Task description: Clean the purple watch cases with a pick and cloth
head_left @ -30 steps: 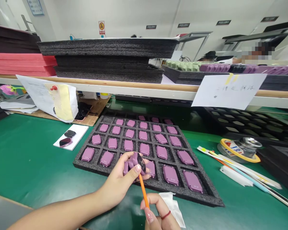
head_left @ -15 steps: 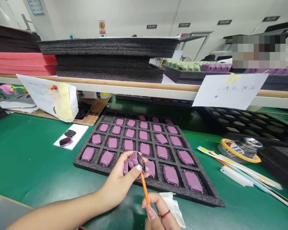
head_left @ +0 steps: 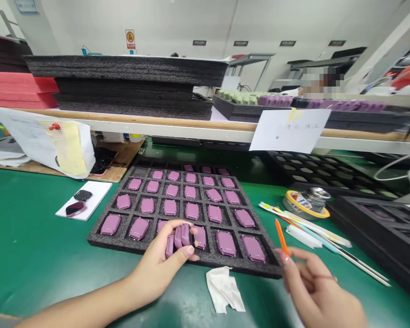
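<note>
Several purple watch cases [head_left: 179, 236] sit stacked in my left hand [head_left: 164, 255], whose fingers curl round them above the near edge of a black foam tray [head_left: 184, 257]. One case in the stack shows a dark glossy face. My right hand [head_left: 314, 282] pinches an orange pointed stick [head_left: 281, 237], tip upward, beyond the tray's near right corner. More purple watch cases [head_left: 226, 242] lie singly in the tray's compartments. A crumpled white tissue [head_left: 224, 289] rests on the green table between my hands.
Brushes and sticks [head_left: 328, 234] lie at the right beside a roll of tape [head_left: 304, 205] around a small metal-topped jar [head_left: 318, 195]. Two dark-faced watch pieces [head_left: 75, 208] rest on a white pad at left. A shelf [head_left: 177, 125] crosses above, carrying foam stacks [head_left: 130, 84].
My right hand has moved away to the right with the orange stick, off the cases in my left hand. The whole view has shifted; my left hand keeps its hold.
</note>
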`<act>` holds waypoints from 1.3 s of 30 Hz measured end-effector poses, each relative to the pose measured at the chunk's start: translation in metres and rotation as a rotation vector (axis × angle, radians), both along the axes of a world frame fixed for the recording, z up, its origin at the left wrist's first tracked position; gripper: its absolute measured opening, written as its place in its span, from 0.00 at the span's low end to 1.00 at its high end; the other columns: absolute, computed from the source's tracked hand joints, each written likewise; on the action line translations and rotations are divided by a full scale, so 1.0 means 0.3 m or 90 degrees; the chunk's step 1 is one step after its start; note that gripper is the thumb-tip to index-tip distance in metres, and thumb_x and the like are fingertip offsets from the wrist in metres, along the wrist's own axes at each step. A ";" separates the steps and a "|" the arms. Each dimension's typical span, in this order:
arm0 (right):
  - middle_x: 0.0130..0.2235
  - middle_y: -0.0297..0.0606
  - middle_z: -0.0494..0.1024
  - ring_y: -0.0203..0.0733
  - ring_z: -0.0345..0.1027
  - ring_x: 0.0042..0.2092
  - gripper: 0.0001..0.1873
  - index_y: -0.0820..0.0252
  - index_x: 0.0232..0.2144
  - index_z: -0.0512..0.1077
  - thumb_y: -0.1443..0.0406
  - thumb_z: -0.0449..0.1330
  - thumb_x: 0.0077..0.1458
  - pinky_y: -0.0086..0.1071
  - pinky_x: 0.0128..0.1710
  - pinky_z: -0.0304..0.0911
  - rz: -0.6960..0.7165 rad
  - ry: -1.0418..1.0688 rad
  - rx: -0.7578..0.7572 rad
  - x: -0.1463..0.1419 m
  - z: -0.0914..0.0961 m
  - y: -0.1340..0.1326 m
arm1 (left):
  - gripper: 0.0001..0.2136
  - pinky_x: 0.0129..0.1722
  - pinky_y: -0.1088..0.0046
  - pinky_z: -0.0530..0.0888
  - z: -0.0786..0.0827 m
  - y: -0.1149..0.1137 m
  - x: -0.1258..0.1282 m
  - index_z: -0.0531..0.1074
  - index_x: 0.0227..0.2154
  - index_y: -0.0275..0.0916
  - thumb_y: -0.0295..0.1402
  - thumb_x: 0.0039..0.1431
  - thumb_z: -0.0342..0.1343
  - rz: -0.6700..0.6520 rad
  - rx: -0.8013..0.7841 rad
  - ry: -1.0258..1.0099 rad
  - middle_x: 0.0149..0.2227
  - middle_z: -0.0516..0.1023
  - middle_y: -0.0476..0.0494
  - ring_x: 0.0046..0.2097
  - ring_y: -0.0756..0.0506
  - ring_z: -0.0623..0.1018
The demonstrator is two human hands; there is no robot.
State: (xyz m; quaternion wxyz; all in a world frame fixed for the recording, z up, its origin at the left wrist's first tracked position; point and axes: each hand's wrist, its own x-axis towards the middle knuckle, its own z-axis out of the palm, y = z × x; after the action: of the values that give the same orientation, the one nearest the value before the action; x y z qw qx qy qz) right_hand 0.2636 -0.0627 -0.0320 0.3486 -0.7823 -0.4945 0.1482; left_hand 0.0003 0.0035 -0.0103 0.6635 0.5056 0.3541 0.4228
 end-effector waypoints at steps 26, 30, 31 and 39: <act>0.21 0.30 0.71 0.36 0.64 0.24 0.15 0.59 0.20 0.70 0.67 0.62 0.58 0.30 0.29 0.57 0.097 -0.452 -0.343 0.430 0.067 0.422 | 0.23 0.51 0.67 0.77 -0.010 0.022 -0.046 0.73 0.49 0.43 0.30 0.50 0.70 -0.064 0.264 0.287 0.50 0.83 0.44 0.46 0.42 0.84; 0.20 0.32 0.71 0.40 0.65 0.23 0.12 0.57 0.19 0.71 0.70 0.64 0.51 0.32 0.28 0.56 0.065 -0.440 -0.345 0.430 0.114 0.434 | 0.19 0.58 0.67 0.74 -0.015 0.029 -0.051 0.76 0.49 0.42 0.27 0.53 0.67 -0.064 0.357 0.281 0.54 0.81 0.41 0.55 0.41 0.80; 0.21 0.35 0.72 0.43 0.67 0.23 0.11 0.56 0.19 0.71 0.70 0.64 0.50 0.33 0.27 0.56 0.057 -0.436 -0.329 0.430 0.130 0.431 | 0.19 0.59 0.67 0.73 -0.015 0.030 -0.051 0.76 0.49 0.42 0.27 0.53 0.67 -0.065 0.375 0.277 0.54 0.81 0.41 0.57 0.41 0.79; 0.20 0.35 0.74 0.48 0.70 0.23 0.17 0.52 0.41 0.79 0.53 0.57 0.54 0.35 0.26 0.60 0.035 -0.300 -0.112 0.342 0.241 0.372 | 0.23 0.59 0.70 0.73 -0.014 0.022 -0.048 0.74 0.53 0.41 0.33 0.53 0.69 -0.070 0.388 0.312 0.56 0.80 0.40 0.57 0.42 0.79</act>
State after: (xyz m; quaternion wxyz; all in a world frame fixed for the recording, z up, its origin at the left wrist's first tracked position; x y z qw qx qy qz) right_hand 0.3660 0.0488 0.0402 0.1500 -0.8091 -0.5681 0.0138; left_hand -0.0142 0.0100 -0.0146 0.4003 0.7836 0.3324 0.3394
